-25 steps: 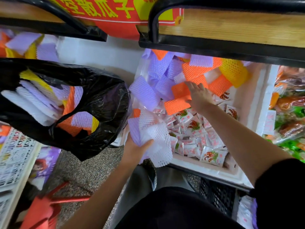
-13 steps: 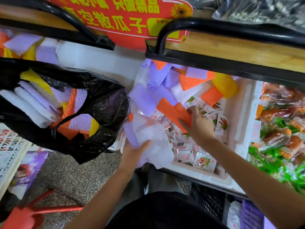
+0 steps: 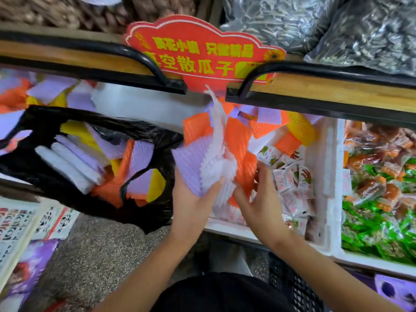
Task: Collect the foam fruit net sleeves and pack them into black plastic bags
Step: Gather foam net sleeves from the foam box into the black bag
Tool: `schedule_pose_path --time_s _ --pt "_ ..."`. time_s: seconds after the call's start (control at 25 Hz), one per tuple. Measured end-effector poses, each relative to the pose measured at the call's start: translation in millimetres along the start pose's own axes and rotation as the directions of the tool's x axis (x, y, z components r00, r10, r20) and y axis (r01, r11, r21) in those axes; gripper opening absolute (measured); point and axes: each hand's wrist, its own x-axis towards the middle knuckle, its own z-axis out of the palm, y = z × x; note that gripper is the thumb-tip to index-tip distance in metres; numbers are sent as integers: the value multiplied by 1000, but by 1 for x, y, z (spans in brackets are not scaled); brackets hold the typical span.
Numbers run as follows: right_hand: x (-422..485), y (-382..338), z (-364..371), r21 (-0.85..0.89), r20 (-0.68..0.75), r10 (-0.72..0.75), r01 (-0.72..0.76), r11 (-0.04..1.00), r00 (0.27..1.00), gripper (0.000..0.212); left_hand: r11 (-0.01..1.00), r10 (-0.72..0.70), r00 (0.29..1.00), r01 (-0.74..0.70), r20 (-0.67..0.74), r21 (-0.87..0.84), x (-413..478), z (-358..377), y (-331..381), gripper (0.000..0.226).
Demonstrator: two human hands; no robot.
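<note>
Head view: the left hand [image 3: 193, 199], grip closed round an upright bundle of foam sleeves [image 3: 209, 163], is above the white box [image 3: 332, 176]'s left edge. The right hand [image 3: 261, 206] touches its orange side, grip unclear. The black bag [image 3: 146, 212]'s open mouth lies just left, nearer the left hand.

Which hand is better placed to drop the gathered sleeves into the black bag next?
Probably left: the left hand grips the sleeve bundle right beside the black bag; the right hand, holding orange sleeves, is farther away.
</note>
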Motion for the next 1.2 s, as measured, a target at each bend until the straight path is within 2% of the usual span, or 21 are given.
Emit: schedule_pose_path --time_s 0.16,0.24,0.32,0.4,0.48,0.56,0.6,0.64,0.68,0.72,0.76,0.84,0.88,0.92,0.96,1.0,1.08,1.12,1.16,1.2 --pt "0 -75 59 231 -48 -115 123 965 992 36 986 163 973 -167 -164 -16 11 -66 48 56" --pt "5 -113 97 362 -67 -143 158 919 987 36 961 261 920 -275 -293 -7 20 -96 64 48" --pt "11 -148 138 439 -22 -169 162 884 985 37 941 312 851 -338 -423 14 35 -129 70 45" --pt "15 -167 178 435 52 -192 150 888 980 38 947 296 828 -321 -477 29 54 -171 60 53" --pt "22 -162 206 312 160 -170 114 943 972 35 956 292 875 -252 -387 150 73 -207 41 64" --pt "32 -139 219 -10 318 -53 60 998 947 31 908 199 964 -115 -175 402 86 -231 18 61" --pt "37 -125 221 -244 394 34 69 967 918 32 856 107 991 -52 -79 515 89 -239 5 57" --pt "41 -113 219 -483 437 123 117 868 891 35 798 28 1000 -24 2 602 91 -246 -11 56" --pt "43 -100 215 -664 444 175 192 722 879 38 754 -7 998 -34 61 656 93 -250 -24 59" --pt "44 -89 210 -776 429 191 252 578 883 43 722 -17 995 -53 95 690 94 -253 -33 62" --pt "45 -78 205 -826 386 118 285 486 915 52 707 -8 993 -76 116 703 96 -255 -40 65" --pt "46 -65 190 -851 253 -136 287 440 958 72 693 90 988 -154 127 704 102 -253 -38 67" --pt "46 -58 181 -859 167 -287 282 427 943 76 685 176 976 -216 130 696 104 -248 -31 67" --pt "42 -55 170 -875 105 -380 267 404 919 77 682 253 958 -276 136 677 106 -242 -25 66" --pt "36 -55 159 -901 74 -390 230 369 918 78 680 305 939 -334 162 652 107 -235 -18 66" --pt "31 -57 148 -914 39 -332 168 370 943 80 678 344 916 -395 207 620 107 -227 -14 66" --pt "24 -60 127 -800 -47 35 -58 597 998 78 692 373 869 -495 326 525 108 -210 -9 69" --pt "22 -64 117 -689 -25 255 -201 696 967 66 684 370 835 -542 408 488 108 -202 -9 73" --pt "23 -64 107 -563 34 394 -308 767 918 45 635 369 783 -605 500 480 107 -194 -12 77" --pt "24 -64 99 -506 47 380 -306 806 924 20 550 351 725 -672 593 496 106 -189 -17 79"
